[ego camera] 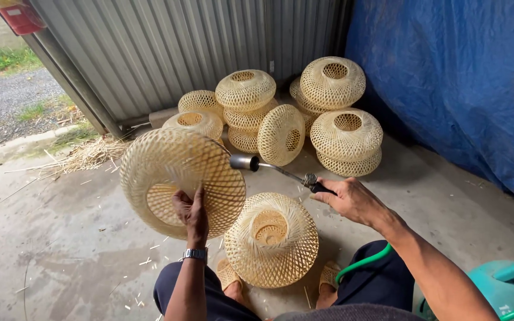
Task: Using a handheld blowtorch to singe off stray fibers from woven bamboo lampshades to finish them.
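- Concrete floor (pixel 60 238) lay under you, strewn with straw bits; corrugated metal wall (pixel 168 47) stood behind, blue tarp (pixel 459 77) at right.
- Your left hand (pixel 190 213) was closed around the rim of the central opening of a woven bamboo shade (pixel 176 178), thumb outside, fingers tucked inside. You held it tilted on edge at knee height, wrist upright, watch showing.
- A second shade (pixel 272 238) rested on the floor between your feet, touching neither hand.
- Your right hand (pixel 352 199) was wrapped shut on the handle of a gas torch (pixel 275 169), arm stretched forward, nozzle just beside the held shade's upper right edge. No flame could be made out.
- Judged step: singeing stray fibres off the held shade. Next move would call for a steady nozzle and slow turning.
- Finished shades (pixel 304 113) sat stacked against the wall.
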